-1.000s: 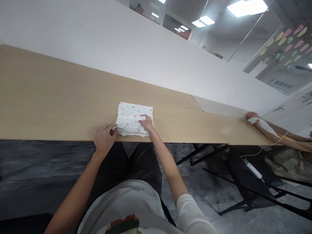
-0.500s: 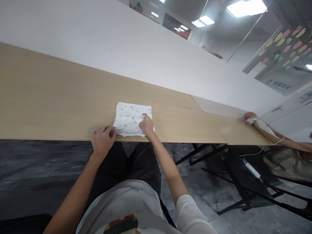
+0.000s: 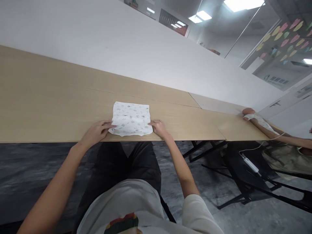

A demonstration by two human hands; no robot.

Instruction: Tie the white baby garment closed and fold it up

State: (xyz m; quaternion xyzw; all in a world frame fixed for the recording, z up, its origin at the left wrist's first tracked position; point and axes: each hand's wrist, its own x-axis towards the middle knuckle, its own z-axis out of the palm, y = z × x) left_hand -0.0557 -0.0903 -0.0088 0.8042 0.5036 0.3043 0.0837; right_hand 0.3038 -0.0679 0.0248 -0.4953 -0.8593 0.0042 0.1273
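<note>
Head view showed a white printed cloth (image 3: 131,117) lying flat on the pale desk (image 3: 60,104), near its front edge, with dark trousers (image 3: 146,159) below at six o'clock. Taking the cloth as the clock's centre, the left hand (image 3: 95,131) was at about eight o'clock, its fingers drawn close together and a fingertip reaching over the cloth's side; whether the thumb pinched the fabric from beneath could not be told. The right hand (image 3: 159,128) was at about four o'clock, its fingers bent and their tips touching the opposite side; there too a pinch could not be made out.

The cloth's six o'clock edge was wavy, while the twelve o'clock edge ran fairly straight. Uneven pulling by the two hands could have skewed the cloth or bunched its print into creases. A light touch might have let a side slip from the fingertips, the fabric looking thin and soft. Any drag toward six o'clock risked carrying the wavy edge over the desk's front, because little bare desk remained there. Well apart, toward three o'clock, a second person's hand (image 3: 248,111) was beside another white cloth (image 3: 249,116), apparently too distant to interfere.
</note>
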